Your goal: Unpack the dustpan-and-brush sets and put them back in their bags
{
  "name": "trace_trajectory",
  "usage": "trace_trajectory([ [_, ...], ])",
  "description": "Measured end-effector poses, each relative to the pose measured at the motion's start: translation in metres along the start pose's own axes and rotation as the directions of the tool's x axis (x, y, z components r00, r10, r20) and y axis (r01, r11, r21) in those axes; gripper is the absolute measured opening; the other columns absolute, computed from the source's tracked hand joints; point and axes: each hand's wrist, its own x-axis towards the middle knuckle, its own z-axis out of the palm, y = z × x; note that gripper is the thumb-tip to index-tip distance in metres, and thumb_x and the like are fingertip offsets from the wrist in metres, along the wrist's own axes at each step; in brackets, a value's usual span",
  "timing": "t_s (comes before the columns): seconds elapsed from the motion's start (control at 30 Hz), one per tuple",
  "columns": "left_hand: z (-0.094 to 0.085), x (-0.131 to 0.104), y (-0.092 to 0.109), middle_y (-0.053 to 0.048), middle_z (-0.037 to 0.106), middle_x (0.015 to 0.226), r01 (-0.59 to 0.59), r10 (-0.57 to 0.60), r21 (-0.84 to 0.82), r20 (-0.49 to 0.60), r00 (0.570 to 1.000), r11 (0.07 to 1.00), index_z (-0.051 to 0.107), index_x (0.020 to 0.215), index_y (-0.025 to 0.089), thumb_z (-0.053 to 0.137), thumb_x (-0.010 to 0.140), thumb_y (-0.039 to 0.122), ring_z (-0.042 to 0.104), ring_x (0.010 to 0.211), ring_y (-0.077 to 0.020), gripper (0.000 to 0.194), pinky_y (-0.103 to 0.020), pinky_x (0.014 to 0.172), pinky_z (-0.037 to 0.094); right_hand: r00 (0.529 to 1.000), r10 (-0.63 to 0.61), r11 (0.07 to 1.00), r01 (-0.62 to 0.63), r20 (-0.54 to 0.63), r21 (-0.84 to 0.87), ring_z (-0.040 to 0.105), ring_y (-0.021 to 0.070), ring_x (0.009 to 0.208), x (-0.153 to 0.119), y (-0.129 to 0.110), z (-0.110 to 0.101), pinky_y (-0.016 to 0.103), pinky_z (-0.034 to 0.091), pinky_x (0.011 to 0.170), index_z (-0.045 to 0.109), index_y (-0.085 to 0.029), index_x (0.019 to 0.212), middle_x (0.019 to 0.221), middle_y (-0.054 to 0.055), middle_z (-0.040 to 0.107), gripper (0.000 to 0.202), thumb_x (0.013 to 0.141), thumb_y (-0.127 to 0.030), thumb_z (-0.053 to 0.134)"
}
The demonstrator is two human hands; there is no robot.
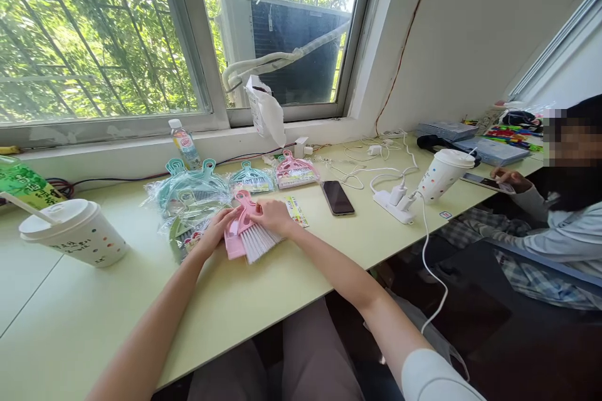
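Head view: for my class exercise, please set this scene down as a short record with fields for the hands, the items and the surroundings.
Left hand: at the pink dustpan, grip partly hidden
Right hand: fingers on the pink brush
Brush position: overlapping the dustpan, white bristles toward the near table edge
Beyond the hands: wrapped blue set, wrapped pink set
Phone: flat on the table, screen dark
Cups: left cup, right cup, both white and lidded
Person: seated at right

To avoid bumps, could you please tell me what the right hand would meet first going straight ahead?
Probably the pink brush, which the right hand seems to be touching.
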Motion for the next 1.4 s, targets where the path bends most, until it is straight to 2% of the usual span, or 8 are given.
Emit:
trace_trajectory([
  [0.1,0.007,-0.003,-0.002,-0.009,0.07,0.104,0.055,-0.05,-0.05,0.098,0.994,0.997,0.063,0.111,0.018,0.072,0.065,0.063,0.064,0.1,-0.0297,0.065,-0.036,0.082,0.05,0.999,-0.046,0.998,0.047,-0.025,0.035,0.063,0.0165,0.077,-0.006,-0.009,0.0,0.026,0.035,0.063,0.064,-0.02,0.09,0.086,0.004,0.071,0.036,0.089,-0.055,0.055],
  [0.23,0.011,-0.003,-0.005,-0.01,0.069,0.109,0.041,-0.025,-0.155,0.105,0.994,0.987,0.055,0.118,0.019,0.073,0.067,0.059,0.066,0.1,-0.0285,0.067,-0.037,0.083,0.051,0.996,-0.066,0.996,0.07,-0.051,0.063,0.063,0.0166,0.078,-0.008,-0.012,-0.007,0.026,0.036,0.065,0.063,-0.018,0.09,0.085,0.006,0.071,0.036,0.091,-0.053,0.055],
  [0.5,0.01,-0.005,0.002,-0.008,0.071,0.095,0.022,-0.022,-0.157,0.003,1.0,0.987,0.052,0.098,0.02,0.076,0.065,0.056,0.069,0.085,-0.0252,0.054,-0.035,0.072,0.05,0.995,0.048,0.997,-0.042,-0.082,0.069,0.063,0.0196,0.083,-0.006,-0.007,-0.018,0.028,0.039,0.073,0.066,-0.02,0.085,0.084,0.006,0.07,0.036,0.088,-0.055,0.058],
  [0.67,0.012,-0.009,0.009,-0.007,0.071,0.094,-0.017,0.019,-0.183,0.008,1.0,0.983,0.053,0.096,0.021,0.078,0.065,0.052,0.069,0.084,-0.0245,0.05,-0.037,0.077,0.051,0.972,0.022,0.975,0.03,-0.232,0.221,0.058,0.0231,0.111,-0.004,0.0,-0.027,0.033,0.041,0.092,0.063,-0.021,0.116,0.115,0.01,0.067,0.038,0.089,-0.047,0.06],
  [0.8,0.011,-0.012,0.009,-0.006,0.07,0.091,-0.067,0.085,-0.109,0.168,0.982,0.992,0.064,0.107,0.02,0.069,0.073,0.051,0.066,0.085,-0.0241,0.046,-0.036,0.08,0.048,0.996,-0.071,0.84,0.033,0.049,0.541,0.064,0.0197,0.098,0.003,0.017,-0.027,0.029,0.045,0.084,0.069,-0.02,0.108,0.107,0.007,0.071,0.035,0.085,-0.047,0.062],
  [0.97,0.01,-0.011,0.003,-0.002,0.061,0.072,-0.127,0.097,0.092,0.275,0.956,0.988,0.067,0.076,0.018,0.059,0.08,0.051,0.055,0.069,-0.0191,0.035,-0.031,0.067,0.042,0.951,-0.148,0.721,-0.083,0.271,0.688,0.059,0.0143,0.069,0.008,0.032,-0.016,0.026,0.042,0.066,0.069,-0.012,0.085,0.073,0.003,0.066,0.042,0.078,-0.053,0.063],
  [1.2,0.011,-0.008,-0.005,-0.002,0.056,0.068,-0.137,0.088,0.142,0.308,0.947,0.98,0.062,0.068,0.018,0.055,0.083,0.054,0.049,0.065,-0.0179,0.04,-0.03,0.063,0.038,0.917,-0.189,0.694,-0.129,0.352,0.708,0.048,0.0092,0.056,0.01,0.038,-0.003,0.024,0.035,0.059,0.06,-0.015,0.071,0.058,-0.004,0.054,0.038,0.076,-0.053,0.063],
  [1.4,0.014,-0.004,-0.01,-0.004,0.062,0.074,-0.067,0.048,0.078,0.228,0.972,0.995,0.068,0.077,0.018,0.065,0.072,0.055,0.056,0.074,-0.0231,0.037,-0.033,0.069,0.045,0.927,-0.138,0.661,-0.176,0.349,0.73,0.048,0.0096,0.056,0.013,0.038,0.0,0.025,0.036,0.058,0.062,-0.015,0.07,0.059,-0.003,0.056,0.039,0.069,-0.053,0.068],
])
